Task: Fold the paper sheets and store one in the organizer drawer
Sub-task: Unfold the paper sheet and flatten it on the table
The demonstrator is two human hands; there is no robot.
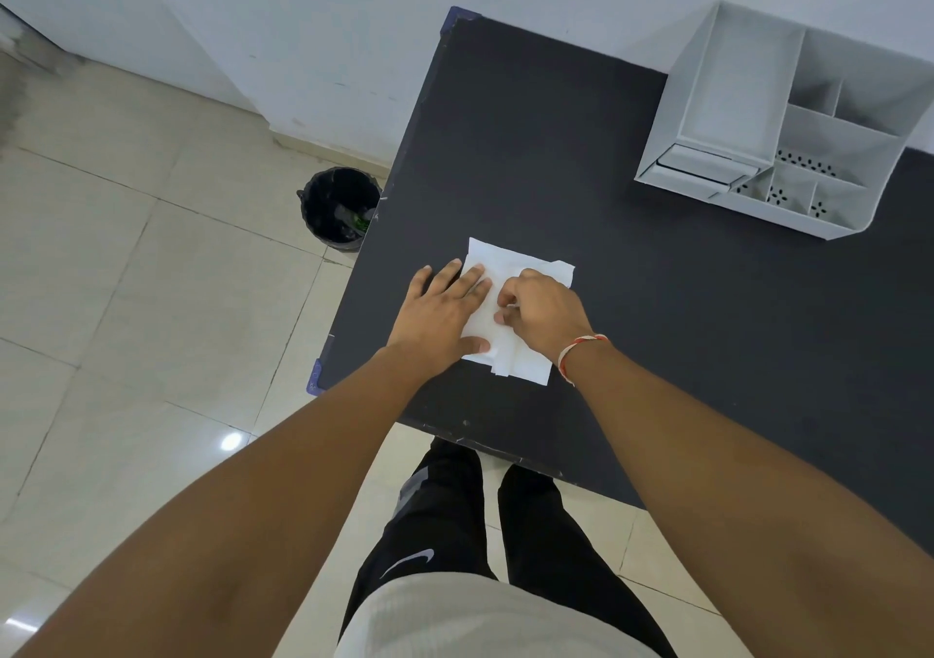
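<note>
White paper sheets (510,263) lie stacked near the left front part of the black table (556,151). My left hand (439,311) rests flat on the left part of the paper, fingers spread, pressing it down. My right hand (541,311) sits on the middle of the paper with its fingers curled, pinching a fold of the top sheet. The white organizer (788,121) stands at the far right of the table against the wall, with open compartments on top and a small drawer (702,164) at its front left, slightly pulled out.
A black waste bin (338,207) stands on the tiled floor just left of the table. The table's left edge and front edge are close to the paper. My legs stand at the front edge. A white wall runs behind the table.
</note>
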